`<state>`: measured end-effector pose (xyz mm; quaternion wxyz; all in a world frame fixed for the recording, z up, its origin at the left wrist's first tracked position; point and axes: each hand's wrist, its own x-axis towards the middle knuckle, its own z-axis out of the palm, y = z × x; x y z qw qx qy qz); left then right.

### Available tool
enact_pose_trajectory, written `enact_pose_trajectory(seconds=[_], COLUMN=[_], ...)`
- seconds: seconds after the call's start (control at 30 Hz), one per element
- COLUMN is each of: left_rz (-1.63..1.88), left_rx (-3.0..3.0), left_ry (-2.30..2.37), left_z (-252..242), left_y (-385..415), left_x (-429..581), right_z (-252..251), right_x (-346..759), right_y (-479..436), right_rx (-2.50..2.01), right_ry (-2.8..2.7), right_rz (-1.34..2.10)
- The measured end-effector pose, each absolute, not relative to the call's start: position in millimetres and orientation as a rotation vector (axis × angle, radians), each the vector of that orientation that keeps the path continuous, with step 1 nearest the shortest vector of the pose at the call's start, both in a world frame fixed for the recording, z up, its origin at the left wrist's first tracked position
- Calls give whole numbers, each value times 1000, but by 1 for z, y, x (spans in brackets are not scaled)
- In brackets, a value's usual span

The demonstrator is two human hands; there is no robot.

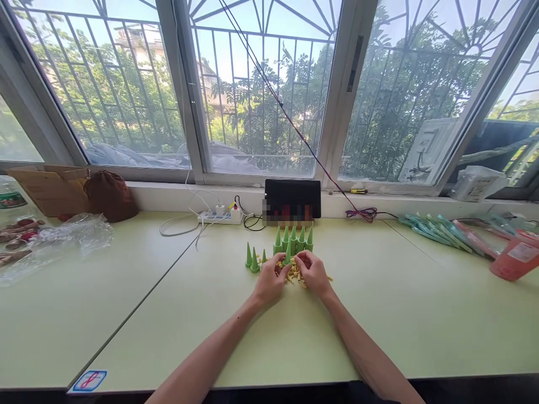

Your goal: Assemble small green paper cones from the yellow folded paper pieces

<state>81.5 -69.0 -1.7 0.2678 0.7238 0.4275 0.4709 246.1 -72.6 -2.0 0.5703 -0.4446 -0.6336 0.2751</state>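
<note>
My left hand (pixel 270 279) is closed around the lower part of a green cone (pixel 287 256), whose tip points up between my hands. Close beside it, my right hand (pixel 314 273) has thumb and fingers pinched together near the cone; whatever they hold is too small to make out. Small yellow pieces (pixel 300 279) lie in a loose pile on the table under and between both hands. Just behind stand several green cones (pixel 293 240) in a tight group. Left of my left hand are 3 more upright, a green cone (pixel 254 261) among them.
A dark tablet (pixel 292 199) leans at the back, with a power strip (pixel 221 216) and cables left of it. Far left are a brown pouch (pixel 110 196), a cardboard box (pixel 48 188) and clear plastic wrap (pixel 82 235). At right lie teal packets (pixel 435 231) and a red container (pixel 516 255).
</note>
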Motion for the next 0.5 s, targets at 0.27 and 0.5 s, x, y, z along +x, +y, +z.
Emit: enact_pose_trajectory(seconds=[0.27, 0.5], left_rz=[1295, 1280], left_rx=[1955, 1982], left_ry=[1156, 1151], left_z=[0, -4], left_y=[-68, -67], left_x=[81, 81], right_z=[-7, -9], right_x=[248, 248], right_y=[-70, -68], right_rx=[-998, -1023], right_ry=[-1495, -1501], right_rz=[694, 683])
